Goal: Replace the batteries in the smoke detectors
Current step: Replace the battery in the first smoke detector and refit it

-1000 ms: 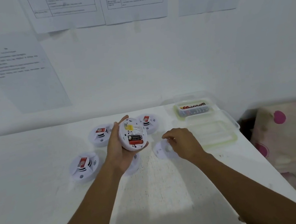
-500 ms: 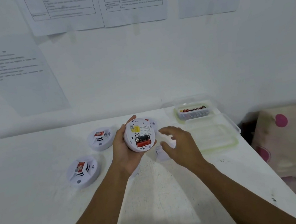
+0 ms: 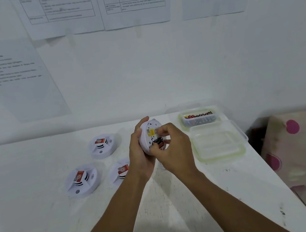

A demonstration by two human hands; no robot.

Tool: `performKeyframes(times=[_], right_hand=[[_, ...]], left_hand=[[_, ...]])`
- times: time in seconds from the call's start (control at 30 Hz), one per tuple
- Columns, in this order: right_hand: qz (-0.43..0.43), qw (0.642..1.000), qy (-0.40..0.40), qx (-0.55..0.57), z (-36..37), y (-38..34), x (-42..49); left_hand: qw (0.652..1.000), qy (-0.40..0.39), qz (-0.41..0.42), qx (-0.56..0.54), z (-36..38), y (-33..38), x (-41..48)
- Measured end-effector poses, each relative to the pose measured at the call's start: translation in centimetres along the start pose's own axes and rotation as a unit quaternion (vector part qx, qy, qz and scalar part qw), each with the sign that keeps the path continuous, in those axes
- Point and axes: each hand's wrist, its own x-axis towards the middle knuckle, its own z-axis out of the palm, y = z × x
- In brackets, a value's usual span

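On your white desk (image 3: 46, 231), three smoke detectors (image 3: 102, 145) (image 3: 81, 180) (image 3: 120, 173) lie left of centre. A battery tub (image 3: 199, 118) sits at the far right corner, with a clear lid (image 3: 218, 141) just beside it.

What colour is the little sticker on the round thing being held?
Yellow sticker on the white round smoke detector, head view.

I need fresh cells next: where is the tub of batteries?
Head view: the tub of batteries sits far right on the table by the wall, just behind the clear lid.

Workroom: wall-taped instruction sheets (image 3: 134, 1), white table (image 3: 44, 221)
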Motion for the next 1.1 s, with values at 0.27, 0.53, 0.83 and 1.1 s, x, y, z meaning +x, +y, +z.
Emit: performKeyframes(times=[0.27,0.53,0.83,1.1], right_hand=[[-0.159,0.983,-0.077,-0.057,-1.8,1.9,0.2],[-0.117,0.989,-0.055,-0.066,-8.5,3.9,4.3],[0.103,0.932,-0.244,-0.249,-12.2,10.8,8.4],[0.140,0.910,-0.323,-0.220,-11.4,11.2,8.5]], left_hand=[[0.998,0.015,-0.038,-0.051,-0.4,0.0,1.0],[0.994,-0.012,-0.074,-0.085,1.2,-2.2,2.1],[0.993,-0.029,-0.080,-0.081,1.5,-3.4,2.9],[0.993,-0.021,-0.077,-0.084,1.3,-3.7,2.9]])
